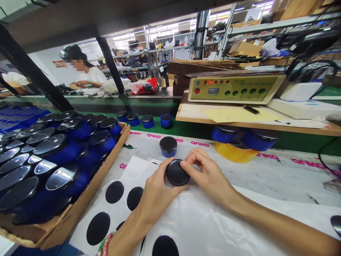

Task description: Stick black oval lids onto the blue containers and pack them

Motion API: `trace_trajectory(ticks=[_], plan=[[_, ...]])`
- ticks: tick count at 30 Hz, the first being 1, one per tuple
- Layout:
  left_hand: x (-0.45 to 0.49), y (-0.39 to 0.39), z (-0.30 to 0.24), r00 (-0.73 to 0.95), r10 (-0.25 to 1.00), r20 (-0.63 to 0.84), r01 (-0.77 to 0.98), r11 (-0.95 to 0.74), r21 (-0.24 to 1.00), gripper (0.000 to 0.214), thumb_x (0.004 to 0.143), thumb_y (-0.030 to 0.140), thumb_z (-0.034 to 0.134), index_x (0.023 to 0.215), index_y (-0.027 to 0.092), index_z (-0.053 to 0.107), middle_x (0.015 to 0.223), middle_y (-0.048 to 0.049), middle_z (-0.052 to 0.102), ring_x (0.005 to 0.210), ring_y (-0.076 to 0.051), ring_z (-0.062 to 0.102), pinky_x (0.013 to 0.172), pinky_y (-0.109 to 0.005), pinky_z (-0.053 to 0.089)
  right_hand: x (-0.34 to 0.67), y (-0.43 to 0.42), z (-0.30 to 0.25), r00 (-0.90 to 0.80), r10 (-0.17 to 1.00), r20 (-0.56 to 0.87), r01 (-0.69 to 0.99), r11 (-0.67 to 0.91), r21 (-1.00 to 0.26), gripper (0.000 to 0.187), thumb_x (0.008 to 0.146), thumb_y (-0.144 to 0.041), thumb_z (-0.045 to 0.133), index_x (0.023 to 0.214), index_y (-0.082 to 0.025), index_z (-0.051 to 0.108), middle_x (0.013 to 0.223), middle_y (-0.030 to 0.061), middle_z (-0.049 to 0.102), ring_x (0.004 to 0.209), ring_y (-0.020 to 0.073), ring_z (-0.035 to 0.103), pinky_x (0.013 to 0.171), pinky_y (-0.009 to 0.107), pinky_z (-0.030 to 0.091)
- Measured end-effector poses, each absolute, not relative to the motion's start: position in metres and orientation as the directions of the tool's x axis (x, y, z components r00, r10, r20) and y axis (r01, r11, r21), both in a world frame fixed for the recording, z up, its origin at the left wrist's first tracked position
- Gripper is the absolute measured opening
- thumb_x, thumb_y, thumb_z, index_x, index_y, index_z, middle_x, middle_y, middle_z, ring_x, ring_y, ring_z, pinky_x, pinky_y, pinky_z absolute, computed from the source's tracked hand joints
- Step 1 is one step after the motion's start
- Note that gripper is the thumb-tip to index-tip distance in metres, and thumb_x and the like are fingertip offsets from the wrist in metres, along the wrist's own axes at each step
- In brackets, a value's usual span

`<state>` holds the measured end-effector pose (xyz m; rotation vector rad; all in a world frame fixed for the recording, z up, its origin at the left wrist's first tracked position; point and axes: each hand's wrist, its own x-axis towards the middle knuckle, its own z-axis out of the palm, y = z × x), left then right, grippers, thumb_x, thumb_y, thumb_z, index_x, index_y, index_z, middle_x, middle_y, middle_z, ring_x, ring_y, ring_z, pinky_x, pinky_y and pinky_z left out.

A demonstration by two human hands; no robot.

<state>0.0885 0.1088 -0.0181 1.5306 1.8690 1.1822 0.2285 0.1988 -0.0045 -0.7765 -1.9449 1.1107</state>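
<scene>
My left hand (157, 190) grips a round black-topped part (178, 173) by its rim, fingers closed around the near and left sides. My right hand (205, 169) is closed at its right edge, the thumb pressed on the black top and the other fingers curled. The part's side is mostly hidden by my hands. Just beyond stands a round blue part with a black top (168, 145), apart from my hands. Below my left wrist lie white sheets bearing several black round stickers (98, 228); my forearm covers some of them.
At left, a cardboard tray (113, 151) holds stacked blue parts with glossy black tops. Several similar parts (147, 121) line the green bench edge. A yellow tape roll (234, 153) sits under a wooden shelf (183, 111) carrying a control box (236, 89). A person (89, 73) sits beyond.
</scene>
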Motion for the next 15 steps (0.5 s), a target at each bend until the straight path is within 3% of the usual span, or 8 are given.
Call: trace_trajectory(ticks=[7, 12, 15], plan=[[0.0890, 0.1075, -0.0176, -0.307, 0.939, 0.155, 0.554, 0.044, 0.831, 0.069, 0.066, 0.025, 0.077, 0.124, 0.040, 0.040, 0.122, 0.0102, 0.057, 0.110, -0.014, 0.056, 0.096, -0.029, 0.047, 0.2279, 0.1987, -0.0071, -0.525, 0.780, 0.340, 0.127, 0.467, -0.875, 0.021, 0.088, -0.029, 0.053, 0.070, -0.021, 0.047, 0.084, 0.0014, 0.047, 0.082, 0.0158, 0.049, 0.074, 0.030, 0.040], [0.0919, 0.1074, -0.0144, -0.337, 0.934, 0.120, 0.536, 0.085, 0.840, 0.068, 0.065, 0.024, 0.077, 0.123, 0.036, 0.044, 0.119, 0.0058, 0.060, 0.109, -0.018, 0.058, 0.096, -0.034, 0.047, 0.2278, 0.1972, -0.0049, -0.527, 0.767, 0.365, 0.155, 0.510, -0.846, 0.022, 0.089, -0.029, 0.051, 0.069, -0.021, 0.045, 0.083, 0.0019, 0.049, 0.081, 0.0163, 0.050, 0.072, 0.031, 0.041], [0.0917, 0.1080, -0.0154, -0.329, 0.934, 0.139, 0.538, 0.065, 0.840, 0.067, 0.066, 0.026, 0.077, 0.124, 0.035, 0.044, 0.121, 0.0050, 0.059, 0.110, -0.018, 0.057, 0.096, -0.034, 0.047, 0.2300, 0.1995, 0.0004, -0.556, 0.763, 0.330, 0.232, 0.523, -0.820, 0.025, 0.088, -0.032, 0.050, 0.067, -0.021, 0.043, 0.076, 0.0005, 0.050, 0.070, 0.0149, 0.049, 0.064, 0.029, 0.040]])
